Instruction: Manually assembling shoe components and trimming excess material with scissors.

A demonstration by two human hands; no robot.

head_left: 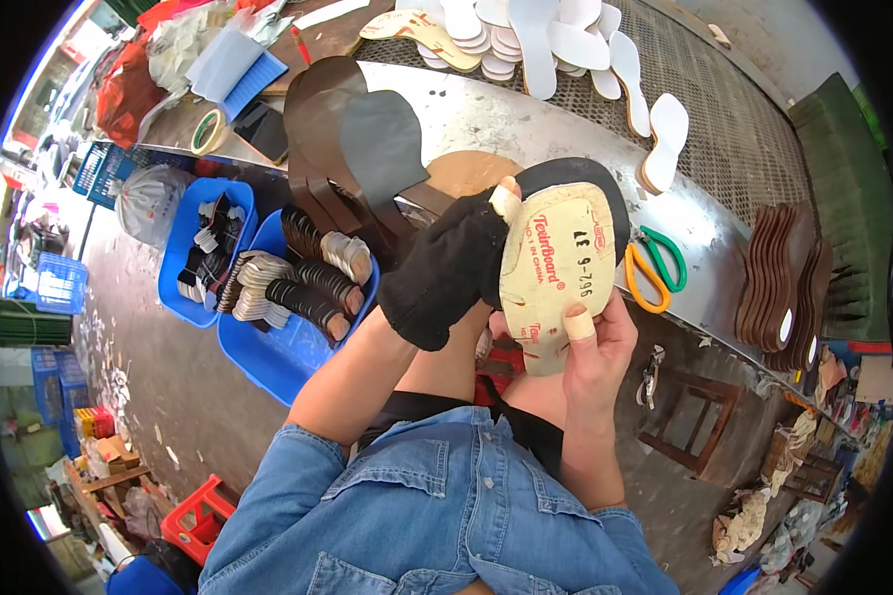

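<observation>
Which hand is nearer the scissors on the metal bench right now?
Right. The right hand grips the lower end of the insole, just below-left of the scissors. The gloved left hand holds the insole's far side, with the insole between it and the scissors.

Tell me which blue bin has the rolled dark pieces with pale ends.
The nearer blue bin, closest to the person's gloved left hand. The farther blue bin on its left holds smaller black and white bits instead.

Insole (556, 273) lower end hidden behind right hand (590, 347), left hand (446, 268) fingers covered by black glove, white soles (526, 30) cut by top edge
</observation>
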